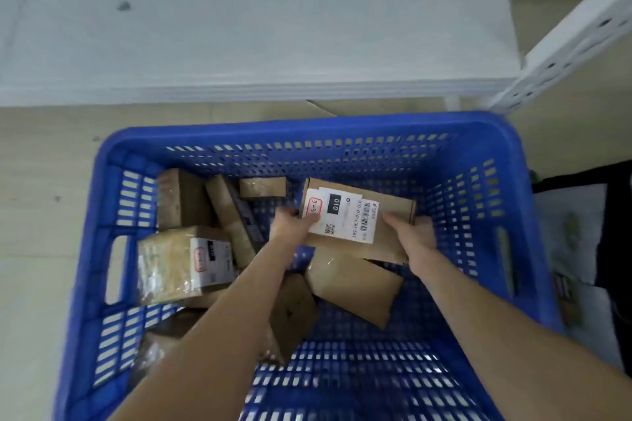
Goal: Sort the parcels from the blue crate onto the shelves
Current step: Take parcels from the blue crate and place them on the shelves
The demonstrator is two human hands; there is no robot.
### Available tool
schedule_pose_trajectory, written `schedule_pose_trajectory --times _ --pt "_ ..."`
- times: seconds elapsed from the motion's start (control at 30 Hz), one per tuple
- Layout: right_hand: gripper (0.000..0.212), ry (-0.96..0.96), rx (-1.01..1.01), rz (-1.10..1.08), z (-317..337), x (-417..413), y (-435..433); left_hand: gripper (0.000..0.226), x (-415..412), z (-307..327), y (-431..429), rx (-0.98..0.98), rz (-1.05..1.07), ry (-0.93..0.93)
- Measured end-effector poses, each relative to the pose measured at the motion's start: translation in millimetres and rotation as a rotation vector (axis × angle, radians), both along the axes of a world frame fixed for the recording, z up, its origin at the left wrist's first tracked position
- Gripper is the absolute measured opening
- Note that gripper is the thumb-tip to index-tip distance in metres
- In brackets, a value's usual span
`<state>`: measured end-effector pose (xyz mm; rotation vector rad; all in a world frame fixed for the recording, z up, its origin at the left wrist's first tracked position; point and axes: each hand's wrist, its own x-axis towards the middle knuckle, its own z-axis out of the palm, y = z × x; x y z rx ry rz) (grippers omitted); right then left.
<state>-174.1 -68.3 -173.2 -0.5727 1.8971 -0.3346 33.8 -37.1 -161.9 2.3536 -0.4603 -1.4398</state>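
Both hands are inside the blue crate (307,128), holding one labelled parcel (393,212) towards its far right part, above the other boxes. The parcel is a flat cardboard box. Its long axis runs left to right across the crate, with the right end tipped slightly nearer, and its white label (342,215) faces up.

The left hand (292,225) grips the left short end, with the thumb on top of the label beside a red-ringed code (it seems to read 3-3, though the print is small) and the fingers curled under the edge. The right hand (415,236) clasps the right end at its near corner, thumb on top and fingers wrapped round the side. With one hand at each end, neither is closer to the parcel than the other. The grip spans the box's length, which should keep it level.

The next move depends on where the shelf lies from the hands. The white shelf board (239,27) is straight beyond the crate's far wall and higher than the crate floor, and its perforated upright (574,31) slants away at the far right. My judgement is that the parcel has to come up over the far rim and then go forward, its long side roughly parallel to the shelf's front edge.

Several parcels remain in the crate. A flat one (355,284) lies just under and nearer than the held box, and a taped one (178,263) sits by the left wall, so the sorting looks far from finished.
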Motion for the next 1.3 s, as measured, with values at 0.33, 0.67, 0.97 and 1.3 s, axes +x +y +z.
schedule_pose_trajectory --times 0.33,0.67,0.97,1.3 --pt "0.053 -0.259 -0.107 -0.017 254 44 14 0.057 48 256 36 -0.095 0.029 0.105" --pt "0.056 -0.398 -0.27 0.077 527 76 -24 0.03 84 535 32 -0.354 0.186 0.021" --pt "0.053 -0.864 -0.06 -0.168 649 81 11 0.025 80 672 56 -0.588 0.317 0.024" --pt "0.047 -0.801 -0.288 0.299 737 101 -2 0.024 66 749 63 -0.719 0.224 0.129"
